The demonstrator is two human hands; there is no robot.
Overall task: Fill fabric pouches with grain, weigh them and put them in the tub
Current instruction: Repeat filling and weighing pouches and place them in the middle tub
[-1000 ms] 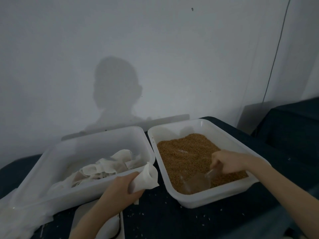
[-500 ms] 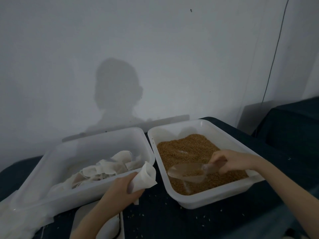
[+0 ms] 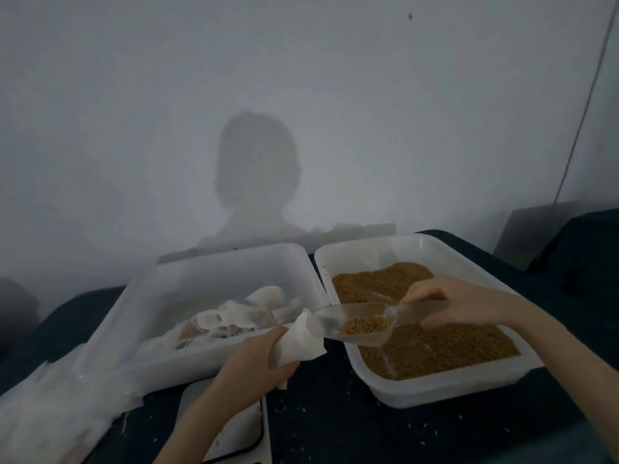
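Head view: left hand (image 3: 249, 366) grips a white pouch (image 3: 299, 343); right hand (image 3: 445, 301) holds a clear scoop (image 3: 358, 324) (some grain inside) at its mouth. Right tub (image 3: 435, 385) holds brown grain (image 3: 435, 346); left tub (image 3: 214, 272) holds pouches.

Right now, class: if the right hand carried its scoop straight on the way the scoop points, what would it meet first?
Most likely the fabric pouch that the left hand grips. The right hand aims the clear scoop leftward, its front lip right at the pouch's top corner; depth is unclear, so contact cannot be judged.
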